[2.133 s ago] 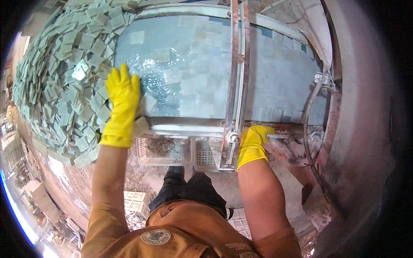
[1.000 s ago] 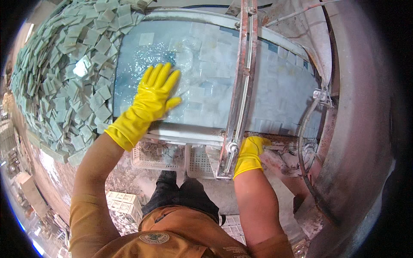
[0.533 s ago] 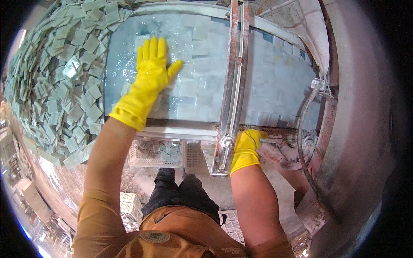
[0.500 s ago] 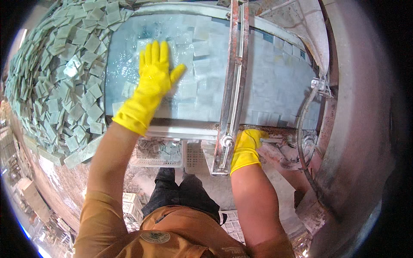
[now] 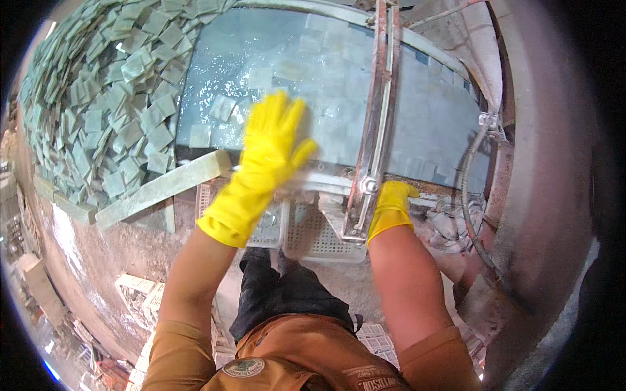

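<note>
Bed (image 5: 228,39): long, blue, wet and glossy at the left, covered with pale square tiles (image 5: 336,124) farther right. Heap of greenish tiles (image 5: 124,130): banked beside the bed's left end. Crossbar (image 5: 375,130): metal, rust-streaked, spans the bed. Stone strip (image 5: 169,186): pale green, lies aslant by the near left corner. Plastic basket (image 5: 316,244): white, perforated, stands below the near edge. Left hand (image 5: 268,150): yellow-gloved, over the near side, left of the crossbar; fingers extended, thumb spread wide, nothing seen held; contact beneath cannot be told. Handling, as judged: a flat palm with light, even pressure suits thin wet pieces, fingertips well clear of the crossbar. Right hand (image 5: 392,205): yellow-gloved, at the near rim, just right of the crossbar's lower end; fingers partly hidden, grip cannot be told. Single tile (image 5: 259,78): square, lies on the bed just beyond the left fingertips.
</note>
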A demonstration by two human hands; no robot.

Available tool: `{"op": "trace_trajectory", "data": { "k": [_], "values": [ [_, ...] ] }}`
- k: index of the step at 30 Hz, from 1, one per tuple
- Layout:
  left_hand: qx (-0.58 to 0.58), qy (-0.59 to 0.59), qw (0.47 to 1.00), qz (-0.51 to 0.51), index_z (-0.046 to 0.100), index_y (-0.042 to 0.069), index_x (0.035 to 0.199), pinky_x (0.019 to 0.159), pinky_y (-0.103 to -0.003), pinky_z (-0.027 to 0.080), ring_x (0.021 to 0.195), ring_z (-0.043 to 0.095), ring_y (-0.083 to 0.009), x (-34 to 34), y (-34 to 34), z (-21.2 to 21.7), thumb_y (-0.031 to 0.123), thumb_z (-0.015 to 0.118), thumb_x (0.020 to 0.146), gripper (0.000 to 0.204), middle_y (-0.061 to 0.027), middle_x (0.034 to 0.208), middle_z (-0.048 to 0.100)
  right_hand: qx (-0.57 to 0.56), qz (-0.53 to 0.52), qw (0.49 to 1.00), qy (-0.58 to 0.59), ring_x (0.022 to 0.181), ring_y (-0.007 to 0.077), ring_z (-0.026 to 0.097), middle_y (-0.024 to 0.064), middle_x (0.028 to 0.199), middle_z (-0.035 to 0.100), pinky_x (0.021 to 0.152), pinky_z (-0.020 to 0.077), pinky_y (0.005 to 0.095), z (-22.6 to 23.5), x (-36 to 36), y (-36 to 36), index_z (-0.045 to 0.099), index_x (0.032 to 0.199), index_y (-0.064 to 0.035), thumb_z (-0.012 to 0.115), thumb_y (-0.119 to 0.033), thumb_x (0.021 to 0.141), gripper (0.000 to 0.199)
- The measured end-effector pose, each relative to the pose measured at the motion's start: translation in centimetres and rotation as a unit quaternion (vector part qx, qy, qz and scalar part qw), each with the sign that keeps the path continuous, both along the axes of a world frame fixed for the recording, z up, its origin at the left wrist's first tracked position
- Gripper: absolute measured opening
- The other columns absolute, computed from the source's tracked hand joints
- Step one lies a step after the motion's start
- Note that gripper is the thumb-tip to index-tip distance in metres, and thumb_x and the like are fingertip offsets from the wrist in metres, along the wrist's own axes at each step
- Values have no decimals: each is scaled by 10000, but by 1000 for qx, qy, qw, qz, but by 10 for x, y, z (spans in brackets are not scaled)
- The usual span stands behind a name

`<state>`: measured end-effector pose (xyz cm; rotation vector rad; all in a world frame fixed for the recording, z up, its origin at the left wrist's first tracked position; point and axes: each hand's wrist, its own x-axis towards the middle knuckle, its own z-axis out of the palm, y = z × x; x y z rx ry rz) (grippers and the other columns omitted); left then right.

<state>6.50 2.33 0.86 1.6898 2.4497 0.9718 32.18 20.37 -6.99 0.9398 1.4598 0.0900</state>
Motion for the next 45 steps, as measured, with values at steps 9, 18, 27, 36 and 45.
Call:
{"op": "trace_trajectory", "data": {
  "k": [9,18,27,36,45],
  "values": [
    [-282,1,908,311,358,45,1685,1249,-729,191,1554,292,-591,-44,-10,-27,709,655,959,1027,-376,1685,338,-14,77,997,7,1342,362,672,120,1451,720,1089,495,690,-76,44,16,663,1518,-133,505,-574,1087,636],
    [-210,10,974,89,574,95,1522,1051,-570,509,1210,630,-508,-27,-20,-9,201,699,953,592,-262,1437,618,373,-602,615,347,1259,337,728,122,1354,769,990,547,652,-51,34,6,743,1401,-117,586,-490,1046,538],
    [-145,30,989,10,697,108,1409,1106,-473,530,1293,657,-453,-133,-55,-9,155,699,994,417,-242,1410,696,501,-749,198,386,1299,302,700,116,1414,734,1053,534,503,-13,-9,-1,660,1467,-90,488,-542,1071,625],
    [-320,-5,945,-64,570,183,1554,974,-509,568,1169,685,-422,-72,-23,47,356,950,748,907,-202,1352,679,547,-745,142,353,1338,267,672,109,1474,700,1116,522,355,2,-22,-2,578,1533,-63,390,-593,1097,712],
    [-252,-6,966,49,650,54,1285,754,-507,608,896,750,-427,-36,-16,10,536,935,760,767,-200,1031,749,540,-744,104,379,1335,277,667,110,1464,706,1100,533,372,12,-24,-1,595,1521,-60,440,-620,1077,731]
  ]
}}
